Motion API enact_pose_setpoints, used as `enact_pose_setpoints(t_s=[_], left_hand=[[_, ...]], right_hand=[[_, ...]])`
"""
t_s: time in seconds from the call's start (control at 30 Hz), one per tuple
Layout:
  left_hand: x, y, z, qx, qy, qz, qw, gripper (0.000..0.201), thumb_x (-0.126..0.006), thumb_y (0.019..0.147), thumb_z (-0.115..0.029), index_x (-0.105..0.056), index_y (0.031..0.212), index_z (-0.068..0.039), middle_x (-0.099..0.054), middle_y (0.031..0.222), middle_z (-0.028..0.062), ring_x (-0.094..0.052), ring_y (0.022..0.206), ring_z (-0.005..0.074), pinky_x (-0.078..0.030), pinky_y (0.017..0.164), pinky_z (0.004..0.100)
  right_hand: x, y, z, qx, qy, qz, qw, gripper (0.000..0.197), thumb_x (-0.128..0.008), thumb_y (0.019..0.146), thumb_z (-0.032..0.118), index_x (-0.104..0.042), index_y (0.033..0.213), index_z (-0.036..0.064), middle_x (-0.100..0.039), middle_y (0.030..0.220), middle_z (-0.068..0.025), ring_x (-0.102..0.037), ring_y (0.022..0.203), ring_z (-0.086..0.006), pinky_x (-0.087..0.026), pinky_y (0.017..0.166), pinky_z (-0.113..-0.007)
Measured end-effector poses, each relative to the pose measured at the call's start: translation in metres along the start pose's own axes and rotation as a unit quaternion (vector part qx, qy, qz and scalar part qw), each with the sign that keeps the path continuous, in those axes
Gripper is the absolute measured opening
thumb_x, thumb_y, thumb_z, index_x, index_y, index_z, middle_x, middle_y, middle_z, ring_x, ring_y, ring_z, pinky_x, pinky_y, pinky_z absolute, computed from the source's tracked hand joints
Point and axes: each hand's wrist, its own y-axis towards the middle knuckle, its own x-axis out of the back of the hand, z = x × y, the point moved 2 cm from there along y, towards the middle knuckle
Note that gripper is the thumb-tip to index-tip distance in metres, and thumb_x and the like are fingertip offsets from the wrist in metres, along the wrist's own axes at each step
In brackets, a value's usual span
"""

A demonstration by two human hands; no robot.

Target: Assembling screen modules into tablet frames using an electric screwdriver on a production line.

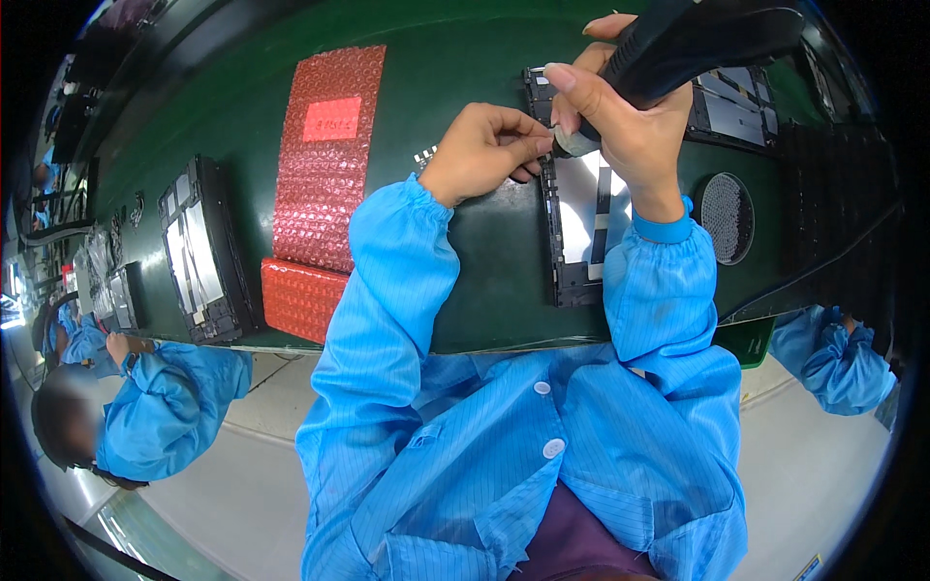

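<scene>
My right hand (630, 121) is wrapped round a bulky black handheld tool (668, 48) with vent slots in its body. A grey round end (578, 142) points down over a black-framed device with shiny silver panels (578, 213), which lies flat in front of me. My left hand (489, 150) has thumb and fingers pinched together at the device's left edge, close to that grey end. Whatever it pinches is too small to make out. Just left of this hand, a small white-and-black strip (424, 155) lies on the green table (465, 290).
Red bubble wrap (325, 194) with a label stretches to the left, a folded red pouch (305, 298) at its near end. Similar devices lie at far left (199, 247) and upper right (731, 107). A round perforated dish (727, 218) and a black cable (823, 271) are right. Co-workers sit on both sides.
</scene>
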Motion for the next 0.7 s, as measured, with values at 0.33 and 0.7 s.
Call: enact_pose_setpoints(t_s=[0.33, 0.7], left_hand=[[-0.003, 0.001, 0.003, -0.009, 0.021, -0.015, 1.000, 0.014, -0.061, 0.084, -0.006, -0.063, 0.094, 0.004, -0.064, 0.077, 0.0074, -0.061, 0.067, 0.0111, -0.051, 0.058, 0.0237], [-0.004, 0.004, 0.005, -0.041, 0.039, -0.052, 0.997, 0.016, -0.063, 0.078, 0.002, -0.060, 0.093, 0.006, -0.063, 0.077, 0.0086, -0.061, 0.067, 0.0121, -0.053, 0.056, 0.0253]], right_hand=[[-0.003, 0.006, -0.012, 0.007, -0.008, 0.005, 1.000, 0.033, -0.068, 0.077, -0.002, -0.048, 0.105, -0.0024, -0.059, 0.062, -0.0082, -0.058, 0.049, -0.0149, -0.047, 0.048, -0.024], [-0.012, 0.003, 0.018, -0.115, 0.060, -0.071, 0.989, 0.033, -0.068, 0.073, -0.007, -0.047, 0.098, -0.0055, -0.057, 0.060, -0.0056, -0.054, 0.048, -0.0095, -0.042, 0.044, -0.021]])
